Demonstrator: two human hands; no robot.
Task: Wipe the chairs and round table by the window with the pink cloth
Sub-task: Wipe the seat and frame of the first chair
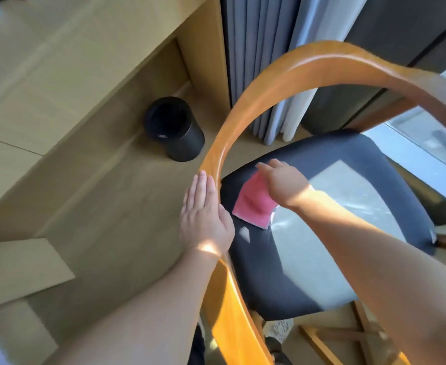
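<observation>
My right hand presses the pink cloth flat, fingers together; my left hand, fingers straight, steadies the rail; sweeping toward ten o'clock, the cloth could bunch against it.

dark chair seat, pink cloth lying on it

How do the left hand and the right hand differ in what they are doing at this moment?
The left hand lies flat and open against the curved wooden backrest, holding nothing; the right hand presses the pink cloth onto the dark seat cushion. The left hand stays outside the backrest's curve; the right reaches inside it. Both are bare and touch the same chair.
</observation>
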